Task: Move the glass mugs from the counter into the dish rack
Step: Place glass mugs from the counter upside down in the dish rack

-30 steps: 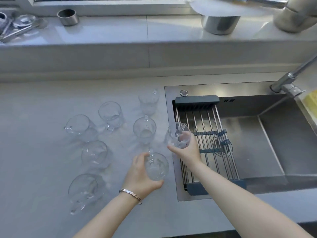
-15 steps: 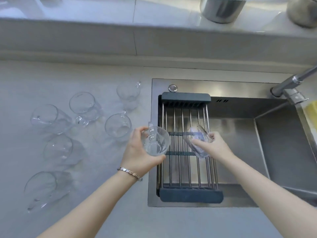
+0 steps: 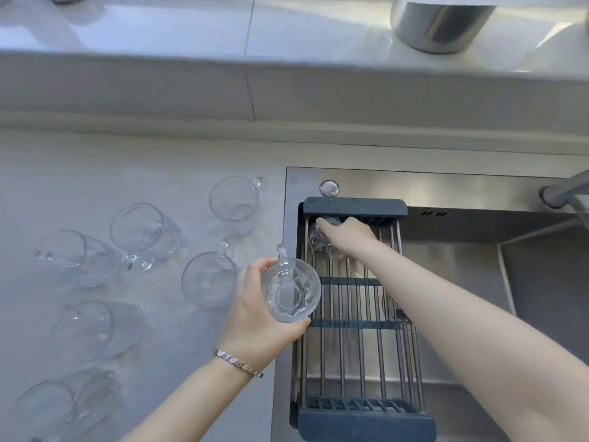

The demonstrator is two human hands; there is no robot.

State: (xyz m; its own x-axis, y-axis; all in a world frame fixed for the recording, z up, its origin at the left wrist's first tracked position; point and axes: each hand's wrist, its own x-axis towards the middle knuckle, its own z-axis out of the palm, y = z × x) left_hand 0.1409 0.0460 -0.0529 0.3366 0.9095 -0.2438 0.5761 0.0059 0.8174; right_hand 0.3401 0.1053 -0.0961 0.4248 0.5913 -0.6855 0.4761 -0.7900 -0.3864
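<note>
Mugs split three ways: one in each hand, six waiting on the tabletop (image 3: 191, 161). Nearest, the left hand (image 3: 255, 314) wraps its grip round a mug (image 3: 291, 291), mouth up, handle pointing away, held at the rack's (image 3: 366, 421) left edge; the free bars lie just right of it, so that hand is nearer the open middle. Farther off, the right hand (image 3: 349, 236) presses a second mug (image 3: 322, 239) onto the rack's far-left corner, grip closed over it. Otherwise the rack holds nothing.

Cool daylight — soft blur, warped edges
</note>
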